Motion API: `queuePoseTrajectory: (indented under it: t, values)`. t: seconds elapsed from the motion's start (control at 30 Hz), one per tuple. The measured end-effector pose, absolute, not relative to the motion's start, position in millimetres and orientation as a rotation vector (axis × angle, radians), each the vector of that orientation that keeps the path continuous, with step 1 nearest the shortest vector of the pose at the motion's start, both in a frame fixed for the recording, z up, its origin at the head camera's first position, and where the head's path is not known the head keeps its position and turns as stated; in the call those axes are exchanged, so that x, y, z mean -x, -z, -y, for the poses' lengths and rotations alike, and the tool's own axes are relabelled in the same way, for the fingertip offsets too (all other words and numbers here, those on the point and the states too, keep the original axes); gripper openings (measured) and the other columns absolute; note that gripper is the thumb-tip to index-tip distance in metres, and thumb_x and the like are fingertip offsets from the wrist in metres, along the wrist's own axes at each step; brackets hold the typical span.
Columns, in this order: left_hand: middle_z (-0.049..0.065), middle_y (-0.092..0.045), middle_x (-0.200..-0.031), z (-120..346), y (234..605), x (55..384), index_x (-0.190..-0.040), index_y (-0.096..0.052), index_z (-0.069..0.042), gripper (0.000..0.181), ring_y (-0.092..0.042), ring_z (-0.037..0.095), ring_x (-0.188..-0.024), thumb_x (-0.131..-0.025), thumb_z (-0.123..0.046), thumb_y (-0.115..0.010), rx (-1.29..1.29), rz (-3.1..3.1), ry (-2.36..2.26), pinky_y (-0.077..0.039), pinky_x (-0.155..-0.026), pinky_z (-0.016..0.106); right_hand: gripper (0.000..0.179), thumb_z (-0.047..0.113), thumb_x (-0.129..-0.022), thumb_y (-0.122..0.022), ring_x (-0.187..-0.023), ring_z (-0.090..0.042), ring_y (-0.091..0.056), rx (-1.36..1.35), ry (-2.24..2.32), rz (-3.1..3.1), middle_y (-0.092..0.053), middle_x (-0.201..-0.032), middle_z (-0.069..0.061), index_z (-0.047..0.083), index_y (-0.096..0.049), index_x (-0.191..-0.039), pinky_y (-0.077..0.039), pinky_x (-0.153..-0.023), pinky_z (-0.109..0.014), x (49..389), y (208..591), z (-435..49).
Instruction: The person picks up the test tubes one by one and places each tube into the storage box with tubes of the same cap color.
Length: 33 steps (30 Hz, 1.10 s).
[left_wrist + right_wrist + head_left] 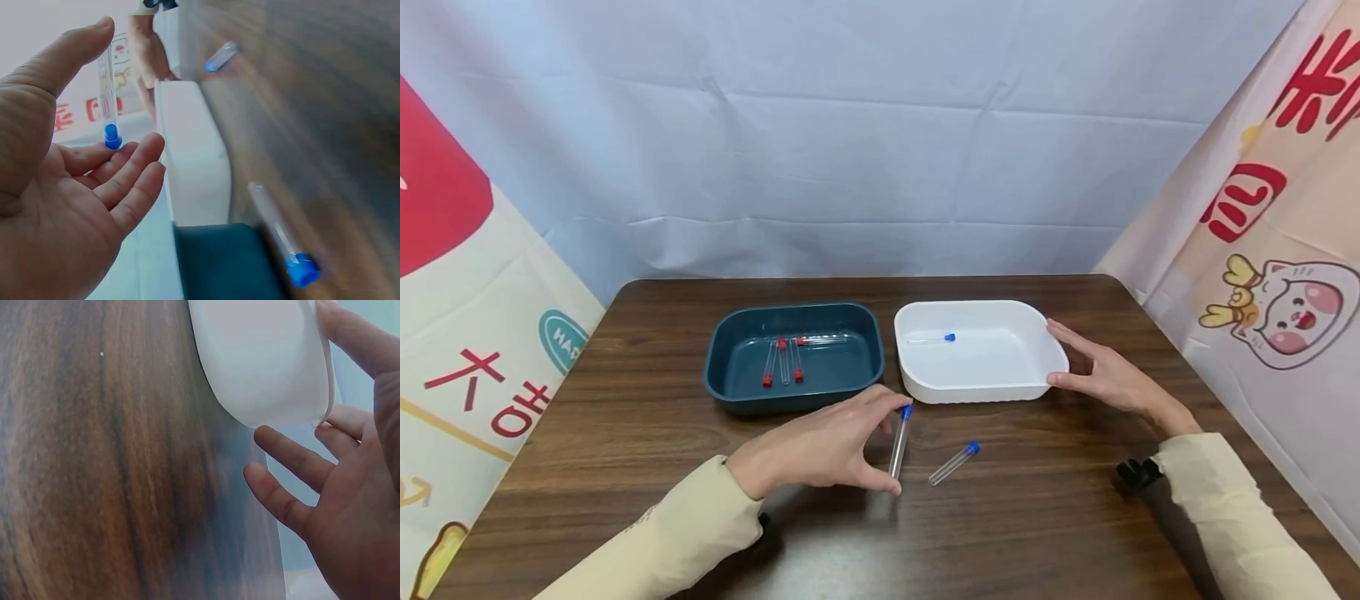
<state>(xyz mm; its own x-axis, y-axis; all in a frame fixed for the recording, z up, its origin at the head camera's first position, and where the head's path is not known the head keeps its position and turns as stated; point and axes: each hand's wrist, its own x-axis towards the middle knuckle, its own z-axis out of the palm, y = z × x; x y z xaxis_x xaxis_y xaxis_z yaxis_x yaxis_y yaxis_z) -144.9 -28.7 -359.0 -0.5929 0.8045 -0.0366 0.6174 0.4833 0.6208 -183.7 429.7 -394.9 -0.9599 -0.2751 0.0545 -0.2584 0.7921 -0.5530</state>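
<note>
My left hand (831,442) pinches a clear test tube (898,446) by its two ends, the thumb on its bottom and a finger on its blue cap. The tube stands tilted in front of the two trays. Right of it, another blue-capped tube (955,463) lies on the table. A further blue-capped tube (281,240) shows low in the left wrist view; my left hand hides it from the head view. My right hand (1108,377) rests with fingers spread against the right end of the white tray (973,395), which holds one blue-capped tube (932,338).
A dark teal tray (797,405) stands left of the white one, with several red-capped tubes (784,362) inside. Both sit on a brown wooden table (1000,533). A pale cloth (880,167) hangs behind, and printed cloths flank both sides.
</note>
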Motion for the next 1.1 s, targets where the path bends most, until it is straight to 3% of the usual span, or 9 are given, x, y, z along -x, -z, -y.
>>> queuePoseTrajectory:
  t: [0.27, 0.5, 0.6, 0.83, 1.0, 1.1]
  values:
    - [0.002, -0.051, -0.140, 6, 340, 163, -0.156, -0.040, -0.010, 0.093, -0.056, 0.014, -0.117, -0.084, -0.051, -0.084, -1.259, -2.428, -0.823, -0.053, -0.092, 0.031, 0.087, 0.029, -0.093, -0.079, -0.151, -0.033, -0.029, 0.414, 0.904, -2.946, -0.025, -0.170, -0.007, 0.019, -0.030, -0.165, -0.038, -0.108, -0.044, 184, 396, -431]
    - [0.004, -0.051, -0.141, -17, 332, 181, -0.157, -0.040, -0.010, 0.092, -0.056, 0.016, -0.117, -0.085, -0.047, -0.084, -1.277, -2.441, -0.810, -0.053, -0.089, 0.029, 0.086, 0.027, -0.095, -0.078, -0.150, -0.035, -0.029, 0.455, 0.937, -2.915, -0.023, -0.170, -0.009, 0.016, -0.028, -0.165, -0.031, -0.098, -0.007, 182, 395, -431]
    - [0.007, -0.052, -0.141, -27, 331, 190, -0.157, -0.040, -0.010, 0.092, -0.058, 0.019, -0.118, -0.086, -0.049, -0.083, -1.265, -2.447, -0.805, -0.052, -0.089, 0.030, 0.086, 0.025, -0.095, -0.078, -0.149, -0.036, -0.030, 0.467, 0.958, -2.908, -0.024, -0.170, -0.010, 0.014, -0.029, -0.164, -0.031, -0.094, -0.002, 182, 394, -431]
    - [0.009, -0.050, -0.143, -47, 330, 213, -0.157, -0.040, -0.008, 0.090, -0.059, 0.021, -0.121, -0.087, -0.046, -0.082, -1.244, -2.469, -0.815, -0.052, -0.093, 0.032, 0.088, 0.029, -0.095, -0.078, -0.150, -0.034, -0.029, 0.423, 0.942, -2.901, -0.022, -0.170, -0.006, 0.017, -0.027, -0.165, -0.032, -0.098, -0.008, 183, 394, -431]
    - [0.010, -0.051, -0.144, -60, 330, 224, -0.157, -0.039, -0.007, 0.091, -0.058, 0.022, -0.124, -0.087, -0.046, -0.082, -1.217, -2.484, -0.820, -0.053, -0.096, 0.033, 0.088, 0.029, -0.095, -0.078, -0.151, -0.034, -0.028, 0.419, 0.931, -2.901, -0.023, -0.170, -0.007, 0.018, -0.027, -0.165, -0.038, -0.106, -0.025, 183, 393, -431]
    - [0.010, -0.052, -0.144, -69, 331, 229, -0.157, -0.040, -0.008, 0.091, -0.058, 0.021, -0.125, -0.087, -0.049, -0.082, -1.198, -2.500, -0.803, -0.052, -0.098, 0.032, 0.087, 0.029, -0.095, -0.078, -0.151, -0.034, -0.029, 0.425, 0.936, -2.902, -0.023, -0.170, -0.009, 0.017, -0.027, -0.165, -0.039, -0.106, -0.027, 182, 393, -431]
